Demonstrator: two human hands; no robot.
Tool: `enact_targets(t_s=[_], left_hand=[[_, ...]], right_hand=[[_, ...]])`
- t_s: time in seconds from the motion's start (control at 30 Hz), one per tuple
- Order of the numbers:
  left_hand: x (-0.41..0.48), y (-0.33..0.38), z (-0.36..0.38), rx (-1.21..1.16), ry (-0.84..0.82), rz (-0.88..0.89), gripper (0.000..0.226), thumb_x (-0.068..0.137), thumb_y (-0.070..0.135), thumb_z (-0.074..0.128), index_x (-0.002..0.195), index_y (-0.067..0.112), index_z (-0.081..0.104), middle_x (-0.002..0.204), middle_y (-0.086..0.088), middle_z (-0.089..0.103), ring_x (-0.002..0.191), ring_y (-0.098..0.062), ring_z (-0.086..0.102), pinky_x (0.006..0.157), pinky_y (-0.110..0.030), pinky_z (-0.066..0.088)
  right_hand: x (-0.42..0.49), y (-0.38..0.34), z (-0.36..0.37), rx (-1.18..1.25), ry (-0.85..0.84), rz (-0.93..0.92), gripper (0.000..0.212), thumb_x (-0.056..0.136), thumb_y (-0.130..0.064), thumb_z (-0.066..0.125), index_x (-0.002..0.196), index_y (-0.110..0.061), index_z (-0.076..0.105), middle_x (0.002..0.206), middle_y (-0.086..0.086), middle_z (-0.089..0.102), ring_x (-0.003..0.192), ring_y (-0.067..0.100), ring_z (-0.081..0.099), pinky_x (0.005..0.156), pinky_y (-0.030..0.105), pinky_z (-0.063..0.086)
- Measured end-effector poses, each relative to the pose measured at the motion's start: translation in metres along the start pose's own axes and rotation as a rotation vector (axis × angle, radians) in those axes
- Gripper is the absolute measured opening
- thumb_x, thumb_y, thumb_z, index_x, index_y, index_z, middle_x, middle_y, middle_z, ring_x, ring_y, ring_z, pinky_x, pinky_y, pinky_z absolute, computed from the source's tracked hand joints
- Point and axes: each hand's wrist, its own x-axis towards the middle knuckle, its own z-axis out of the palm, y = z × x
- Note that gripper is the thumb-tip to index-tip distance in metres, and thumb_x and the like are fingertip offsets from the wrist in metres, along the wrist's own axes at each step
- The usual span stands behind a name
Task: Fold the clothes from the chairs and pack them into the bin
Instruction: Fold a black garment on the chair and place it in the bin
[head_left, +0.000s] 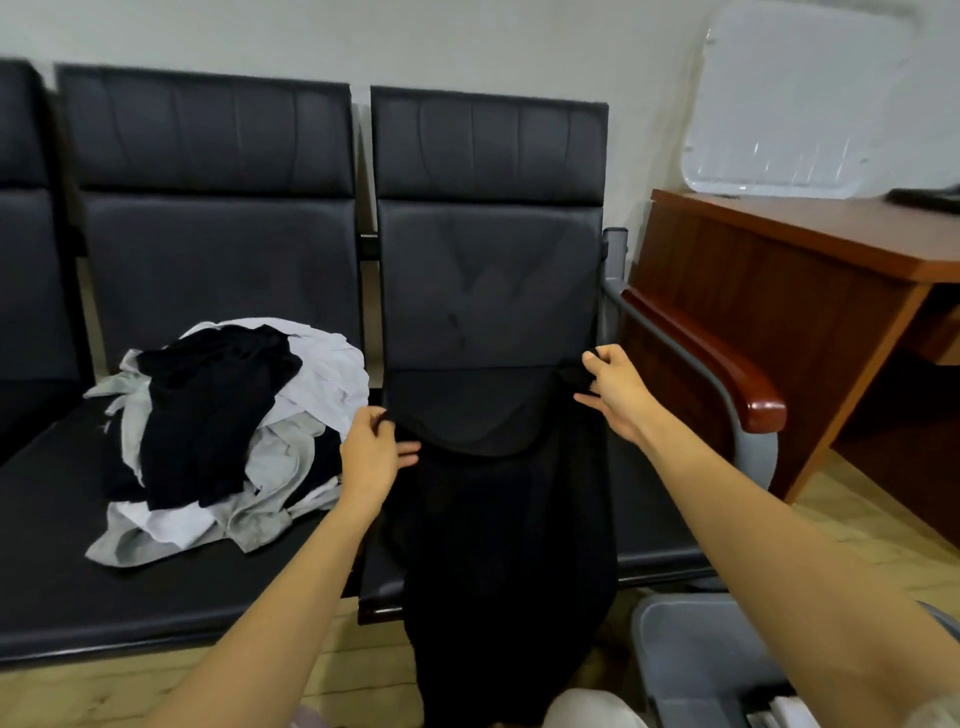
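Both shoulders of black top pinched: left hand, right hand. Hangs before chair, hem past seat edge. Clothes pile on next seat; bin lower right. Best: level shoulders, spread flat before folding.

Clothes pile: on seat, left of garment
Bin: floor, right, before chairs
Tabletop: right of chairs, behind bin

A black garment is hanging spread over the right chair. Black, white, grey clothes are lying heaped — rumpled — on the next chair.
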Motion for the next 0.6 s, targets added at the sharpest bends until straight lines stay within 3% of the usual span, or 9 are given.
enact_targets(t_s=[0.1,0.2,0.3,0.4,0.5,0.57,0.6], left_hand=[[0.020,0.038,0.005,0.124,0.121,0.214,0.015,0.097,0.006,0.042,0.102,0.011,0.056,0.103,-0.007,0.062,0.089,-0.020,0.063,0.079,-0.031,0.053],[0.038,0.065,0.014,0.248,0.219,0.385,0.016,0.095,0.004,0.045,0.104,0.006,0.057,0.109,-0.006,0.053,0.092,-0.012,0.050,0.075,-0.008,0.036],[0.060,0.069,0.029,0.283,0.248,0.492,0.013,0.094,0.002,0.046,0.102,0.004,0.057,0.113,-0.003,0.045,0.091,-0.010,0.047,0.073,-0.004,0.033],[0.089,0.050,0.047,0.356,0.224,0.499,0.011,0.095,0.005,0.048,0.102,0.007,0.056,0.113,-0.002,0.047,0.093,-0.014,0.051,0.073,-0.018,0.037],[0.122,0.023,0.066,0.428,0.176,0.421,0.011,0.096,0.006,0.047,0.102,0.006,0.055,0.111,-0.004,0.048,0.093,-0.020,0.055,0.072,-0.022,0.037],[0.152,0.015,0.077,0.436,0.130,0.412,0.018,0.096,0.002,0.045,0.110,0.005,0.055,0.120,-0.006,0.047,0.100,-0.023,0.056,0.074,-0.017,0.035],[0.166,0.011,0.081,0.462,0.068,0.418,0.028,0.096,-0.001,0.044,0.122,0.006,0.052,0.134,-0.007,0.042,0.105,-0.021,0.054,0.076,-0.013,0.033]], right_hand=[[0.000,-0.019,-0.004,-0.033,0.026,-0.100,0.003,0.101,-0.022,0.043,0.102,-0.019,0.045,0.118,0.005,0.052,0.111,0.020,0.053,0.095,0.040,0.048],[0.006,-0.032,-0.008,-0.019,0.063,-0.211,0.004,0.101,-0.024,0.043,0.100,-0.022,0.046,0.113,0.002,0.057,0.109,0.018,0.055,0.095,0.040,0.046],[0.024,-0.035,-0.007,-0.104,0.110,-0.261,0.008,0.101,-0.026,0.043,0.094,-0.026,0.046,0.113,0.013,0.058,0.099,0.018,0.055,0.093,0.046,0.047],[0.056,-0.026,0.001,-0.367,0.116,-0.256,0.013,0.101,-0.025,0.043,0.106,-0.014,0.048,0.099,0.006,0.055,0.089,0.018,0.051,0.081,0.036,0.042],[0.094,-0.006,0.013,-0.613,0.007,-0.193,0.013,0.102,-0.024,0.040,0.104,-0.011,0.042,0.092,0.002,0.051,0.085,0.019,0.049,0.074,0.030,0.036],[0.125,0.002,0.018,-0.657,-0.049,-0.210,0.008,0.102,-0.021,0.040,0.106,-0.015,0.043,0.101,0.006,0.055,0.087,0.021,0.052,0.072,0.029,0.038],[0.139,0.006,0.018,-0.632,-0.083,-0.200,0.016,0.102,-0.019,0.041,0.117,-0.019,0.045,0.116,0.007,0.055,0.098,0.021,0.054,0.079,0.028,0.042]])
